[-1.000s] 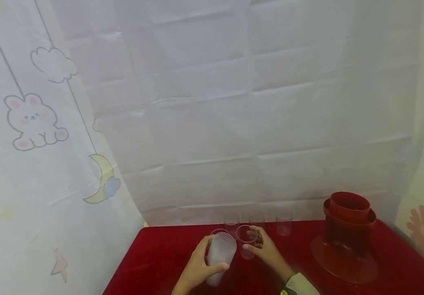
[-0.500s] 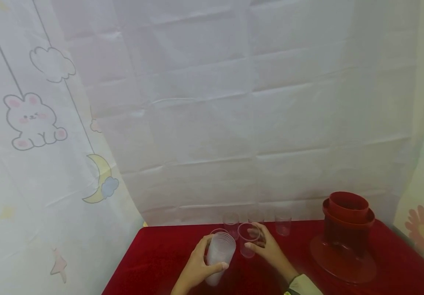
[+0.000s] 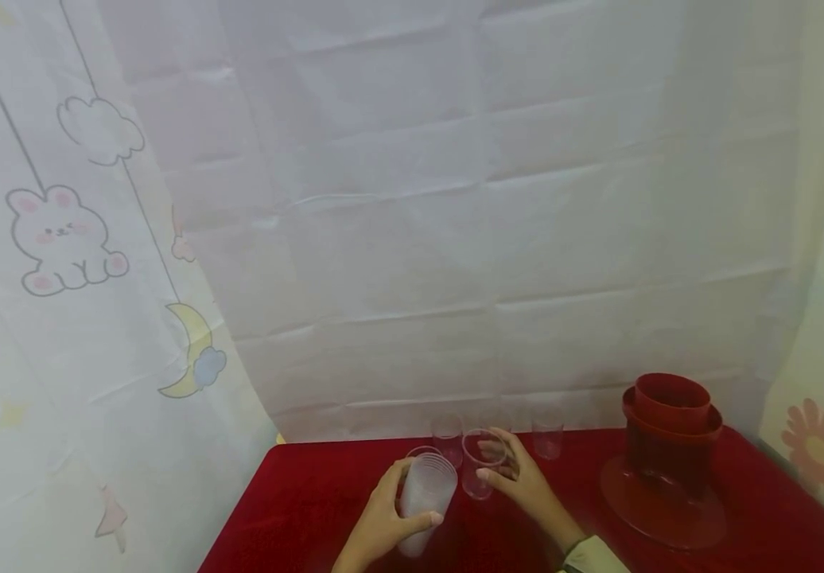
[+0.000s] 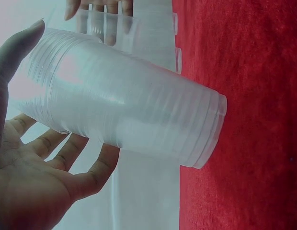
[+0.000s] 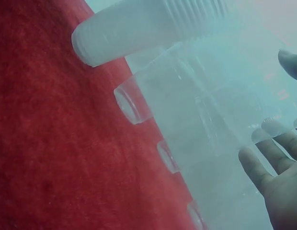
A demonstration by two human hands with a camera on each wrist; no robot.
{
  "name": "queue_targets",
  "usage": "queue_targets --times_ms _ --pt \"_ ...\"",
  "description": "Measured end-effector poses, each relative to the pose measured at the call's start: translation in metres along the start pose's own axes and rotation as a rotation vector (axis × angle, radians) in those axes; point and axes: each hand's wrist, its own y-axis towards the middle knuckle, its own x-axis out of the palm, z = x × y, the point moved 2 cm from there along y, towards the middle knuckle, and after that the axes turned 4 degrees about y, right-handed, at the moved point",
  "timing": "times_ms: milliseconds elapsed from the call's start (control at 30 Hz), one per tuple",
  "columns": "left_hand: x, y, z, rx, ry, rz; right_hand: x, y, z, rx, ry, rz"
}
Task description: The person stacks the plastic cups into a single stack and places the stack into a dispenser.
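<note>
Wrapping part-way round a stack of nested clear plastic cups [image 3: 429, 487], the fingers of my left hand [image 3: 382, 511] curve well apart, holding it with the thumb across one side and the fingertips bearing on the other. I take that wide grip to be for the bulk of the nest, and the tilt, rims up and leaning toward the other hand, probably brings the mouth end within easy reach. My right hand [image 3: 530, 484] makes a looser curve: thumb on the near side of a single clear plastic cup [image 3: 474, 477], fingers round the far side just under the rim, the tips visible through the wall. It seems a light hold, likely so the thin plastic isn't squeezed; I can't tell how firm it is, nor whether the cup's base touches the cloth. That cup is upright between thumb and fingers, just beside the stack's rims. Beyond the fingertips, a left standing cup [image 3: 448, 444], a faint middle cup [image 3: 495, 415] and a right standing cup [image 3: 547, 439] are spaced out toward the far edge of the red tablecloth [image 3: 312, 509], presumably to keep them separate. Well off to the right sits a red plastic stand [image 3: 670, 422] on a broad round foot.
</note>
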Motion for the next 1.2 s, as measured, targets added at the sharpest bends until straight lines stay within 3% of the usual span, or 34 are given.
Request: queue_targets --times_ms 667,1200 --pt "0.0 0.008 -0.001 0.01 0.037 0.011 -0.009 0.001 -0.024 -0.088 0.065 -0.028" --pt "-0.002 0.019 -0.006 0.044 0.014 0.02 -0.011 0.006 -0.051 -0.061 0.053 -0.031"
